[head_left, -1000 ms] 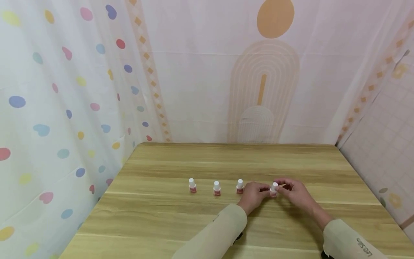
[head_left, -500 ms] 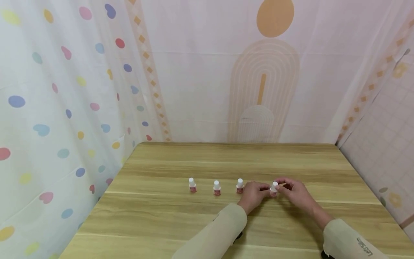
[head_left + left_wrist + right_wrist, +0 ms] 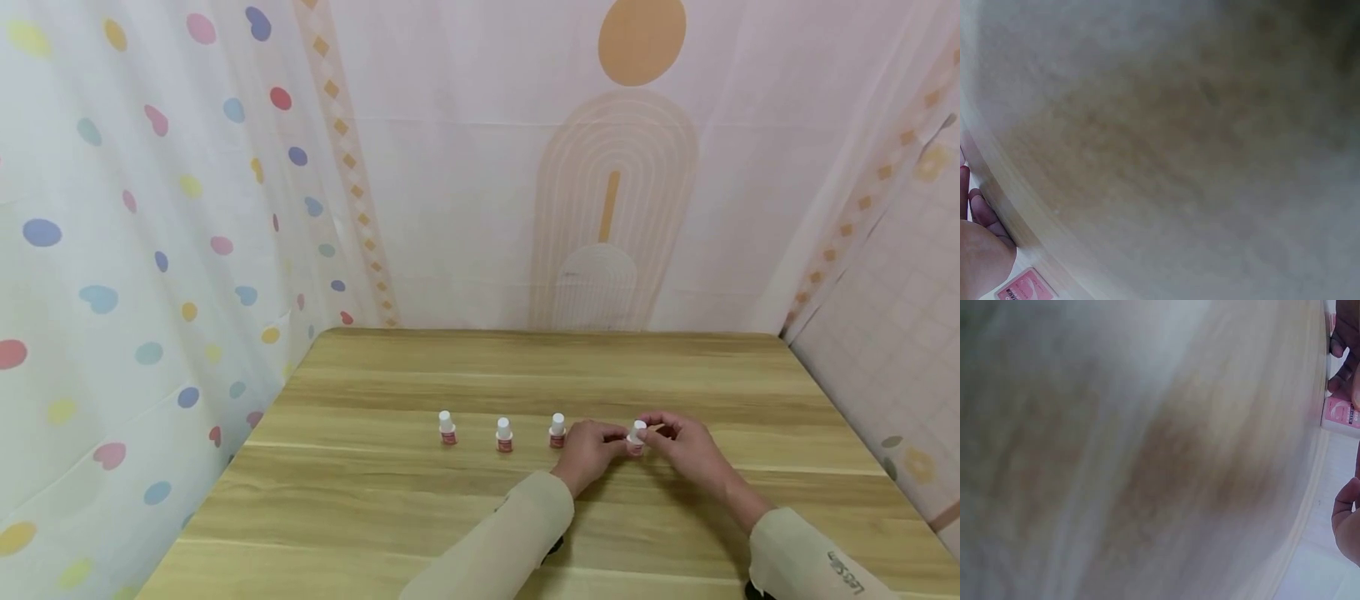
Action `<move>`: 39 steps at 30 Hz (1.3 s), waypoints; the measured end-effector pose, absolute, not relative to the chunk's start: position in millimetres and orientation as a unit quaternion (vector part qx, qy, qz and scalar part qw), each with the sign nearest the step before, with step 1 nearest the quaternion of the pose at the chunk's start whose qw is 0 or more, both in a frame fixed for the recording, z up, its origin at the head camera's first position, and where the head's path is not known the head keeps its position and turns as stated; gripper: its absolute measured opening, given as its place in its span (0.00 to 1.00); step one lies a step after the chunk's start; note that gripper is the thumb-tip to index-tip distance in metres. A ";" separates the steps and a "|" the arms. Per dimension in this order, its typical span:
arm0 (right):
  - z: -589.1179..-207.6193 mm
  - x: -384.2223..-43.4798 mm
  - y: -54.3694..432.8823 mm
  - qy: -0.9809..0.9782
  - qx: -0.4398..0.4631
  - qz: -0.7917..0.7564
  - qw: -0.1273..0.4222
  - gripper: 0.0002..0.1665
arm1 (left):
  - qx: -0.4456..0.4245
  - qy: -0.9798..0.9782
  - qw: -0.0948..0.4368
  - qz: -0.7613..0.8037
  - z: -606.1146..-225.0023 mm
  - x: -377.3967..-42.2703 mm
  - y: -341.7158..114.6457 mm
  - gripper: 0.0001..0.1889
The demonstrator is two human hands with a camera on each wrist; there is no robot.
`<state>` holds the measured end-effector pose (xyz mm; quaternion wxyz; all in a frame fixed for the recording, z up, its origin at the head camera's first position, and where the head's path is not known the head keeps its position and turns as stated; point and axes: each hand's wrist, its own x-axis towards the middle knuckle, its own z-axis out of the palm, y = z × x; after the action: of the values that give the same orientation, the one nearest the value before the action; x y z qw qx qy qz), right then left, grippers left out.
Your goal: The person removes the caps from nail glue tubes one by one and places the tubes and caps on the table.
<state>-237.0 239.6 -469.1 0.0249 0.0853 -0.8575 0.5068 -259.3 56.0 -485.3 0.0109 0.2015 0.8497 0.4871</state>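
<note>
A small white bottle (image 3: 636, 447) with a pink label and a white cap stands upright at the right of a row. The left hand (image 3: 591, 452) reaches it from the left and pinches its lower body between thumb and fingers. At its cap, the right hand (image 3: 688, 450) grips from the right with thumb and curled fingers. Three like bottles stand capped to the left: one bottle (image 3: 557, 432) close beside the left hand, a middle bottle (image 3: 504, 436) and a far-left bottle (image 3: 447, 428). Both wrist views are mostly blurred, with hands and a pink label at the edges.
The bottles stand on a wood-grain table (image 3: 360, 508). Behind it hangs a pale curtain (image 3: 465, 208) with an arch print. A dotted curtain (image 3: 150, 267) lines the left side, and a checked one (image 3: 892, 308) the right.
</note>
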 end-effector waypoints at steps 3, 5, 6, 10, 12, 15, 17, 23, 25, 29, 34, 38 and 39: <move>-469.3 -237.3 240.0 -0.858 0.096 0.504 0.027 0.17 | 0.203 0.853 0.008 0.481 -485.8 -260.2 55.8 0.08; -469.1 -237.4 240.1 -0.859 0.100 0.502 0.025 0.17 | 0.204 0.853 0.007 0.481 -486.1 -260.4 55.6 0.08; -469.1 -237.4 240.1 -0.860 0.101 0.500 0.024 0.18 | 0.206 0.853 0.005 0.480 -486.2 -260.4 55.5 0.08; -467.5 -236.9 238.3 -0.860 0.084 0.504 0.022 0.22 | 0.210 0.849 0.004 0.485 -486.9 -260.3 55.2 0.08; -466.4 -236.6 237.2 -0.860 0.073 0.504 0.022 0.21 | 0.209 0.847 0.005 0.489 -487.3 -260.2 55.1 0.07; -466.1 -235.9 236.5 -0.860 0.070 0.505 0.025 0.18 | 0.206 0.846 0.007 0.491 -487.5 -259.8 55.0 0.08; -466.7 -235.7 237.1 -0.860 0.077 0.504 0.028 0.17 | 0.206 0.848 0.008 0.489 -487.1 -259.5 55.0 0.08; -467.5 -235.1 239.1 -0.858 0.108 0.501 0.032 0.20 | 0.213 0.850 0.004 0.482 -485.7 -258.4 54.7 0.07; -467.4 -235.2 238.8 -0.858 0.106 0.502 0.031 0.22 | 0.212 0.849 0.004 0.483 -485.3 -258.2 54.8 0.07; -466.6 -235.9 237.5 -0.862 0.078 0.501 0.027 0.23 | 0.210 0.849 0.004 0.484 -484.8 -258.0 55.3 0.08; -466.7 -235.5 237.1 -0.868 0.073 0.489 0.035 0.17 | 0.207 0.847 0.007 0.489 -484.8 -258.0 55.6 0.08; -466.9 -235.9 237.7 -0.870 0.086 0.484 0.044 0.16 | 0.206 0.845 0.011 0.493 -485.0 -258.0 55.8 0.07; -466.9 -235.9 237.8 -0.870 0.090 0.482 0.044 0.17 | 0.206 0.845 0.011 0.493 -485.1 -258.0 56.0 0.07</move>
<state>-235.9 237.8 -466.9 0.0445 0.0898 -0.8702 0.4823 -258.0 56.0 -485.1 0.0114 0.2055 0.8453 0.4930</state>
